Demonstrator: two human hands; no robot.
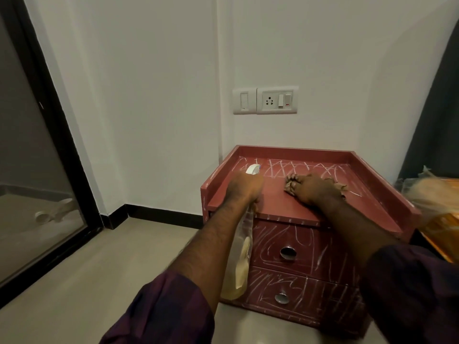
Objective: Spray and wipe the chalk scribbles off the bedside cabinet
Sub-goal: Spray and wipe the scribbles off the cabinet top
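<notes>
A dark red bedside cabinet (280,209) stands against the white wall, with white chalk scribbles (295,168) across the back of its top and over both drawer fronts (310,247). My left hand (244,186) grips a clear spray bottle (242,254) by the neck; its white nozzle (252,169) points at the top's left rear. My right hand (314,188) presses a crumpled brownish cloth (291,183) flat on the middle of the top. The front part of the top shows no chalk.
A switch and socket plate (265,100) sits on the wall above the cabinet. A black-framed glass door (37,150) fills the left. A bed edge with orange fabric (439,209) lies at the right. Pale floor tiles (111,264) spread in front.
</notes>
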